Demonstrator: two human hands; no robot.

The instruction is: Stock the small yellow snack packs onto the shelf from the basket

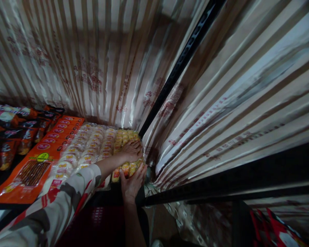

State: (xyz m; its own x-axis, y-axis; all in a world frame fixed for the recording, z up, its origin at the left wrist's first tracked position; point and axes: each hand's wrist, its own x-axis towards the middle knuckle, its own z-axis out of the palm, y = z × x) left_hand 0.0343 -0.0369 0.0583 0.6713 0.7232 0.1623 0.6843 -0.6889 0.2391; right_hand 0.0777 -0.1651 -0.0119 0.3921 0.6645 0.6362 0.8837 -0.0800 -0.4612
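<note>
My left hand (132,151) lies across several small yellow wrapped snack packs (124,133) at the right end of a shelf, its fingers stretched toward the corner post. Below it, my right hand (133,185) is at the front of these packs, thumb and fingers apart, the thumb touching a pack's front edge and the fingers along the right side. Left of the yellow packs are rows of round white packaged cakes (89,142) in clear wrap. Parts of the yellow packs are hidden under my hands.
Large orange snack bags (45,145) overlap further left, beside black-and-orange packs (28,132). A black perforated post (180,65) rises at the shelf corner. Pleated printed sheeting (113,61) hangs behind and at right. Red packages (275,226) show lower right, under a dark rail (221,178).
</note>
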